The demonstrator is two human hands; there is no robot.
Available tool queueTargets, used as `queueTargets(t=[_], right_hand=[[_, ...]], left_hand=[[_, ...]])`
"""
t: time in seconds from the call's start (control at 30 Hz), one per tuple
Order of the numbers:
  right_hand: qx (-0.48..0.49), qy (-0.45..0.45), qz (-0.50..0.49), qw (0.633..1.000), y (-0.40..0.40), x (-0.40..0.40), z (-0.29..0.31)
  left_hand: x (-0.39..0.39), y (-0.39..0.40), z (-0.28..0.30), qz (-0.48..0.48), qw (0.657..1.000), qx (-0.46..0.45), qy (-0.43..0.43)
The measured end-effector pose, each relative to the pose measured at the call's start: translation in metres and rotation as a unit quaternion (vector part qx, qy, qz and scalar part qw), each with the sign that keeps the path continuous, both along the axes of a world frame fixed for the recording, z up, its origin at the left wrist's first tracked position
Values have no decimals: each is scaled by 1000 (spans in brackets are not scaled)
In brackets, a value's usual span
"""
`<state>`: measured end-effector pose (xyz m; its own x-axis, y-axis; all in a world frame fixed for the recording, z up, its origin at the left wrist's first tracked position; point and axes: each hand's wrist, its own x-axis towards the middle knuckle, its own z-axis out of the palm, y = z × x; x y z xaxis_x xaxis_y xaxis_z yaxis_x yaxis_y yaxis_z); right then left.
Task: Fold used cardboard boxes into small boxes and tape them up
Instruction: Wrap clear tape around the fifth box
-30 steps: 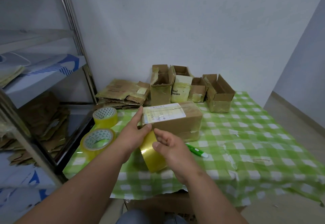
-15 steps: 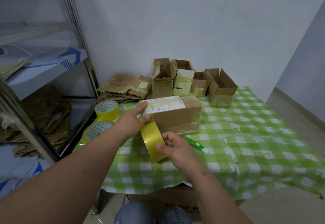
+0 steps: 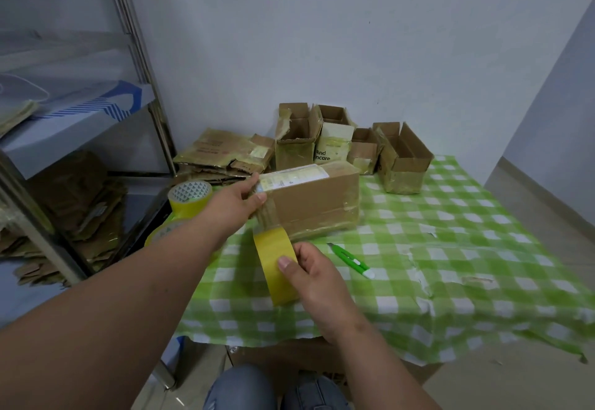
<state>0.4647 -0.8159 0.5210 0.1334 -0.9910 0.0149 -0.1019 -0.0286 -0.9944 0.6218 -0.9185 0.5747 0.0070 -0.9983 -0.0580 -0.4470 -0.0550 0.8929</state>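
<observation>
On the green-and-white checked tablecloth (image 3: 450, 264), the left hand (image 3: 240, 202) grips the near-left end of the closed brown cardboard box (image 3: 317, 203) while the right hand (image 3: 314, 276) holds the yellow tape roll (image 3: 273, 264) just below it, a green utility knife (image 3: 349, 260) lying beside.

Location entry, as I read it from my feed: a small packing or storage corner in a plain room, set up for box work. Evidence: bare pale walls (image 3: 354, 39) meeting at a corner; a table (image 3: 467, 248) under a green-and-white checked cloth, torn in places; a metal shelving rack (image 3: 138, 65) at the left, its shelves piled with flattened cardboard (image 3: 80, 203); more flattened cardboard boxes (image 3: 222, 155) stacked at the table's back; a row of open used boxes (image 3: 351, 145) against the wall; spare rolls of yellow tape (image 3: 190, 197) beside the rack; a green utility knife (image 3: 349, 260) on the cloth. I see no shop fittings or office gear.
</observation>
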Motion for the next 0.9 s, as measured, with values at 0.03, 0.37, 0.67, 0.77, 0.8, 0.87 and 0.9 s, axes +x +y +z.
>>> queueTargets(t=[0.03,0.37,0.67,0.77,0.8,0.87,0.9], right_hand=[[-2,4,2,1000,-1,-1,0],[32,-37,17,999,-3,-16,-2],[63,-53,42,996,1,-29,1],[63,-36,-43,996,-3,-40,5],[59,9,-91,994,-7,-44,2],[24,207,-184,961,-18,-53,-7],[7,320,-211,924,-22,-56,-11]], left_hand=[[0,0,1,-3,1000,1,9],[-1,19,-38,53,983,72,160],[-13,32,-33,50,959,128,247],[-14,37,-34,40,954,135,264],[-14,38,-35,45,952,135,271],[-15,39,-38,65,944,133,294],[-15,40,-39,75,940,134,306]])
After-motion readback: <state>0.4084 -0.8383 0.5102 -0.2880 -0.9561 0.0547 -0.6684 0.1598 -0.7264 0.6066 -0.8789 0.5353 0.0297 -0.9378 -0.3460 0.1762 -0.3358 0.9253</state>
